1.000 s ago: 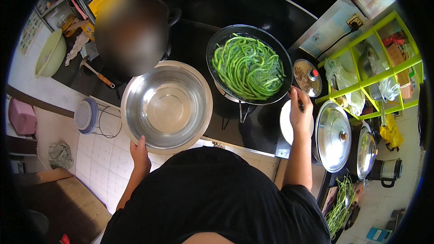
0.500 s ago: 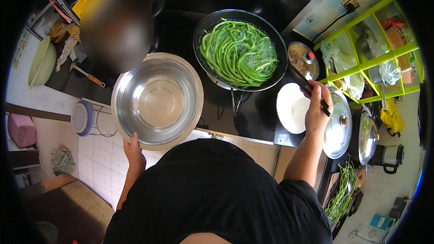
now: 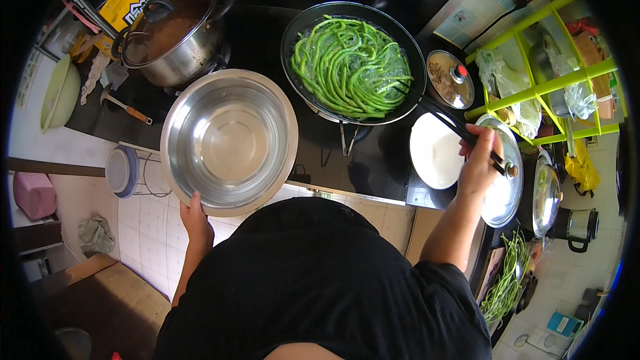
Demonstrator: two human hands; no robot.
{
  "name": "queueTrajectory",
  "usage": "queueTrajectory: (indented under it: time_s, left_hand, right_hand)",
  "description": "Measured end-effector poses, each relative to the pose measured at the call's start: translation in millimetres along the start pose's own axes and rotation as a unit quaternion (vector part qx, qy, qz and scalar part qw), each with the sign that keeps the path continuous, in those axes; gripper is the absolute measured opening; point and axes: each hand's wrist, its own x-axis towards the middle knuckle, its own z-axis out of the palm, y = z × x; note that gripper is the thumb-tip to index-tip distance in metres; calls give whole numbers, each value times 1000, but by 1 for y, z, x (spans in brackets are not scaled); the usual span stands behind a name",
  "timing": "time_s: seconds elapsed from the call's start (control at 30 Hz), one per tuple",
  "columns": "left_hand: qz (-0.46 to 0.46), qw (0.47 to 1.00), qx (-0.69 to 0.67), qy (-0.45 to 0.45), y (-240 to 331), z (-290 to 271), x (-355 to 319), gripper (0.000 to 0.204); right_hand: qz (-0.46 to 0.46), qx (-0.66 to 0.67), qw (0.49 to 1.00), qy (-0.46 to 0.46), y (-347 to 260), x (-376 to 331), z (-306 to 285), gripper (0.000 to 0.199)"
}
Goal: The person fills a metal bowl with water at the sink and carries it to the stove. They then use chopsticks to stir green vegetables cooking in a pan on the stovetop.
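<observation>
At far centre, we see glossy green beans [image 3: 352,70] coiled in pan [image 3: 417,55] | left hand [image 3: 196,219] gripping shiny steel bowl [image 3: 233,143] | right hand [image 3: 481,163] closed around black chopsticks [image 3: 457,127]

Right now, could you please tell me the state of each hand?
Left hand: closed on the rim of the steel bowl.
Right hand: closed, holding black chopsticks.

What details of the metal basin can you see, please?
The basin is round and silvery, apparently stainless steel, with a broad rim and walls narrowing to a circular bottom. It looks empty, mouth toward the camera. The left hand grips its near rim, thumb on top. It overlaps the front edge of the black counter in view; whether it rests there is unclear.
</observation>
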Motion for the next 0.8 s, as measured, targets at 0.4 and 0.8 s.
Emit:
queueTrajectory:
  time_s: [0.4,0.8]
  left_hand:
    - [-12,1000,-4,2,2,1,0,32]
    - [-12,1000,-4,-2,1,1,1,31]
  right_hand:
    - [32,-16,998,-57,-13,6,21,34]
    - [15,-65,984,-162,21,3,66,33]
